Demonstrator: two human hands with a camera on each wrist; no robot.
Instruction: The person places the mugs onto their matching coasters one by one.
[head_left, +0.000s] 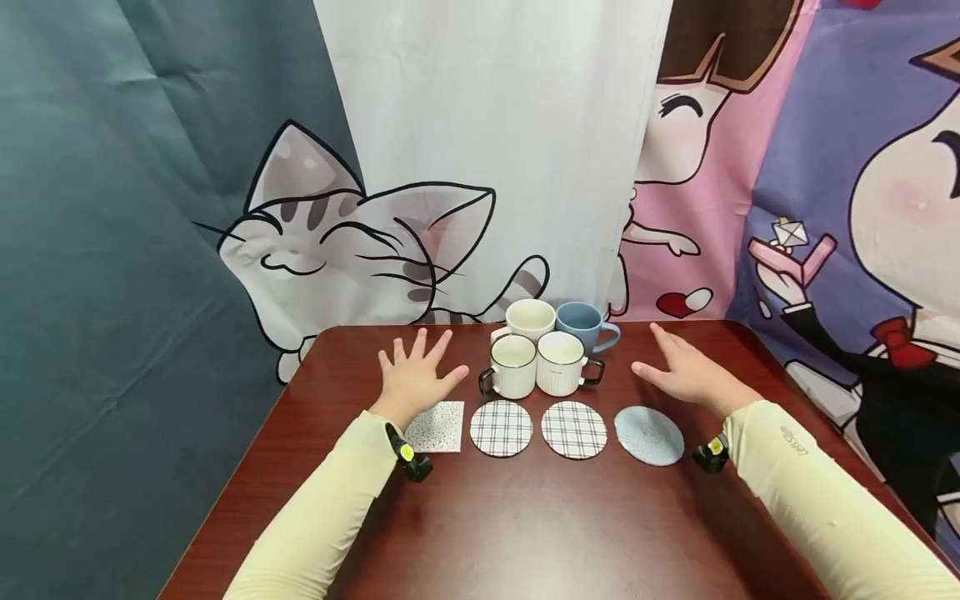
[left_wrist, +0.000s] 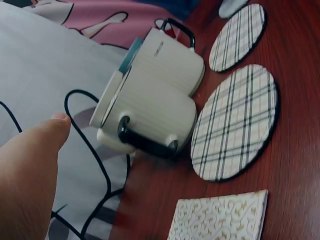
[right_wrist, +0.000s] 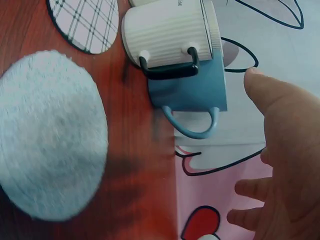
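Note:
Fingers spread wide, my left hand (head_left: pixel 411 383) hovers by the square patterned coaster (head_left: pixel 444 430), holding nothing. My right hand (head_left: pixel 692 372), also empty with fingers extended, is behind the round light-blue coaster (head_left: pixel 649 436) and right of the blue mug (head_left: pixel 581 323). Two white ribbed mugs with black handles, one on the left (head_left: pixel 513 372) and one on the right (head_left: pixel 559 369), stand upright in front of the blue mug and a cream mug (head_left: pixel 530 317). Two round plaid coasters, left (head_left: pixel 501 428) and right (head_left: pixel 574 430), lie between the square and blue ones.
The dark red wooden table (head_left: pixel 540 525) ends just behind the mugs. A cartoon-printed curtain (head_left: pixel 495 125) hangs beyond its back edge. Wrist cameras are strapped to the left wrist (head_left: pixel 409 454) and the right wrist (head_left: pixel 712 452).

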